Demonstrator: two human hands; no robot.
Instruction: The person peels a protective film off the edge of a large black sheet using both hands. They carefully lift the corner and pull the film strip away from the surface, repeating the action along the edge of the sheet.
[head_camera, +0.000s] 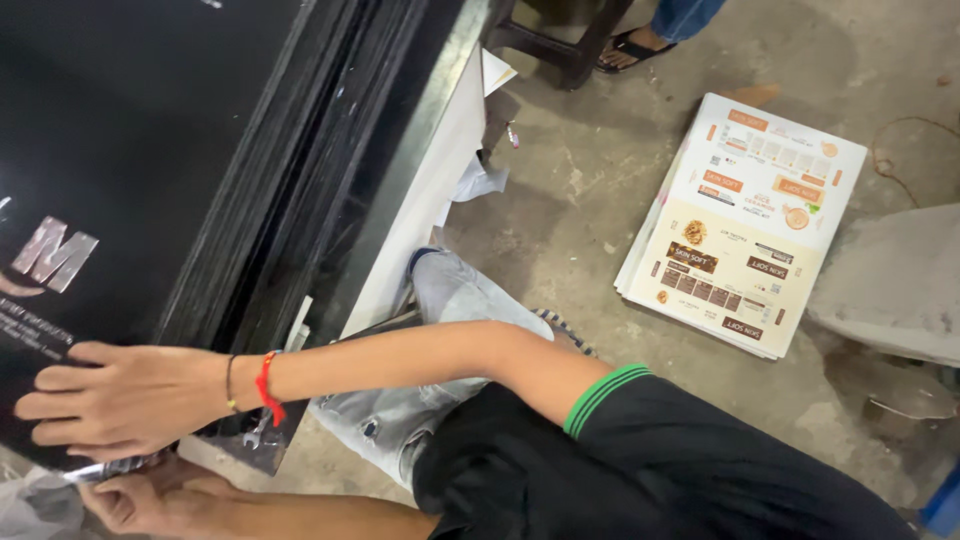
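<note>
A thick stack of glossy black printed sheets (150, 150) fills the left side, and its layered edges run diagonally. My right hand (130, 400), with a red thread and a thin band on the wrist, lies on the stack's near corner with its fingers curled over the edge. My left hand (150, 495) is just below it. It grips the underside of the same corner, where a silvery edge shows. My bent knee in light jeans (450, 290) sits beside the stack.
A pile of white and cream printed sheets (745, 220) lies on the concrete floor to the right. Beside it is a grey slab (890, 280). Another person's sandalled foot (630, 45) and a dark stool leg (560, 50) are at the top. White paper (430, 190) hangs under the black stack.
</note>
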